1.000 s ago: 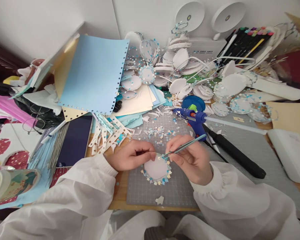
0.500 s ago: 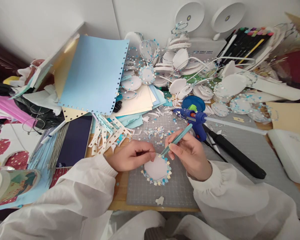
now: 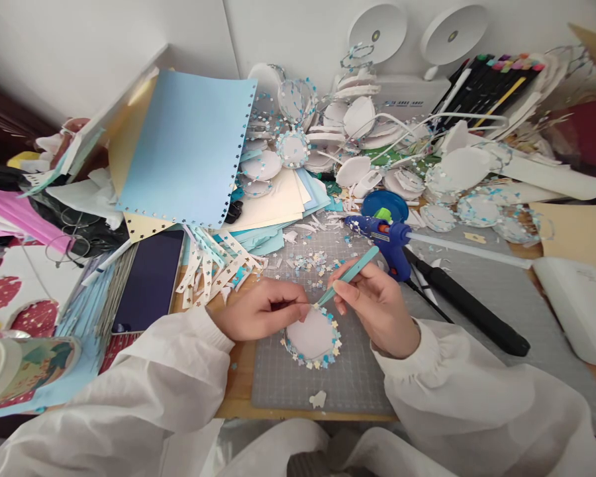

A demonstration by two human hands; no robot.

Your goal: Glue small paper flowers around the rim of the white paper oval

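Observation:
A round white disc, rimmed with small blue, white and yellow stars, lies on the grey cutting mat. My left hand pinches the disc's upper left edge between thumb and fingers. In my right hand are teal tweezers, their tips at the top of the rim, close to my left fingertips. Whether the tips hold a star is too small to tell. Loose stars are scattered just beyond my hands. A small white cut-out sits near the mat's front edge.
To the right lie a blue glue gun with a long white stick and a black-handled tool. A phone, punched paper strips and a cup are on the left. White discs pile up at the back.
The tweezers have turned slightly in my right hand, showing more of their broad side, and their tips have shifted a little up and left. My left hand has stayed at the disc.

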